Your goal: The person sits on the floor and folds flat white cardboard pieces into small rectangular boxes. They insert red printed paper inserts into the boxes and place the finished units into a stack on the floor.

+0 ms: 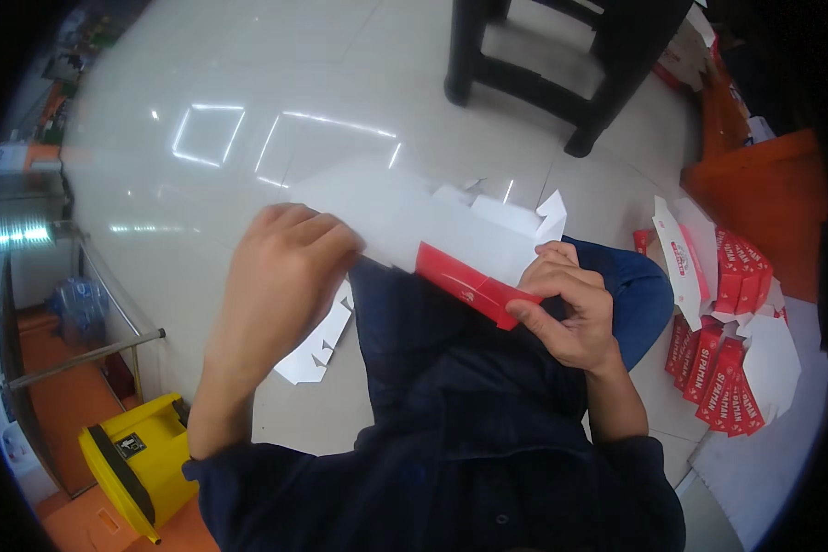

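Note:
A partly folded cardboard box (474, 230), white inside with a red printed side flap, is held over my lap. My right hand (570, 308) is closed on its right end, thumb on the red flap and fingers behind the white panel. My left hand (290, 253) is closed at the box's left edge, its fingers curled down over the card. The left part of the card is smeared by motion. A flat white card piece with notched tabs (320, 348) lies on the floor below my left wrist.
Several red-and-white folded boxes (731, 359) are piled on the floor at the right, beside an orange-brown wooden panel (754, 198). A black stool (534, 83) stands ahead. At the lower left are a yellow bin (156, 460) and a metal rail (92, 359).

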### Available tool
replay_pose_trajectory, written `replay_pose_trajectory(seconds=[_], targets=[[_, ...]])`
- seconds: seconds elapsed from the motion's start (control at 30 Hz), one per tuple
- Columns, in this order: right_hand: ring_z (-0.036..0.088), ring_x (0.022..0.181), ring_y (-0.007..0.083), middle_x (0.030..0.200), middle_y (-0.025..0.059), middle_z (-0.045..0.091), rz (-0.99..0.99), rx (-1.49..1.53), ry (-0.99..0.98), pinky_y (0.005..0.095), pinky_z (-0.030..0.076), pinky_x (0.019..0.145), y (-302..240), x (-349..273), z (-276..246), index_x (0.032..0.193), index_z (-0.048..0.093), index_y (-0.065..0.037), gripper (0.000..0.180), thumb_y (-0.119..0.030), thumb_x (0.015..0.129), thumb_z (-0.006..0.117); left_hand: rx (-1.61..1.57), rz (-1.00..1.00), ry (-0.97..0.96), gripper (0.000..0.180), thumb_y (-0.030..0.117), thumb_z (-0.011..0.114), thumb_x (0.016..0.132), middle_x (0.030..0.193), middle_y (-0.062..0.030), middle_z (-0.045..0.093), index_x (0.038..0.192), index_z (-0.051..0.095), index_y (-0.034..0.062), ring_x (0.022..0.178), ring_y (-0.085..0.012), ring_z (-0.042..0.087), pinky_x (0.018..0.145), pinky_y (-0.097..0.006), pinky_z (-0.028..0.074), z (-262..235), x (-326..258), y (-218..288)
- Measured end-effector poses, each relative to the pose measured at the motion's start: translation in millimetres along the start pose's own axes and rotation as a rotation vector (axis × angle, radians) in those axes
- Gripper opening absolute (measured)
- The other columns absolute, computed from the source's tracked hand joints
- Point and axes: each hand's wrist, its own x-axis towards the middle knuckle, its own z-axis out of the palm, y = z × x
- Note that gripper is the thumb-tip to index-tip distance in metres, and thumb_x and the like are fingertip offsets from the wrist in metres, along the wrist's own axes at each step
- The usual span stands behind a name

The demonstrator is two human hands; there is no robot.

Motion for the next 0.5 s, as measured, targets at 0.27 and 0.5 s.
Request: replay_pose_trajectory(seconds=[0.27,0.5], targets=[[0.064,0.075,0.0205,0.081,0.0089,0.071,0.046,0.049,0.056,0.0328,0.041,0.081,-4,-4,8,0.09,0.072,-0.002,0.011,-0.001,0.082,0.079,0.023,0.314,0.06,0.015,0.006,0.08,0.075,0.082,-0.006,0.068,0.082,0.067,0.008,0.075,-0.0225,0.067,0.068,-0.037,0.05,11,35,30],[0.065,0.076,0.02,0.08,0.0069,0.07,0.055,0.002,0.082,0.0329,0.041,0.083,-14,-7,3,0.088,0.072,-0.003,0.01,-0.002,0.082,0.079,0.098,0.24,0.074,0.017,0.007,0.078,0.075,0.087,-0.0062,0.066,0.087,0.067,0.0053,0.075,-0.0222,0.067,0.065,-0.033,0.053,5,31,39]])
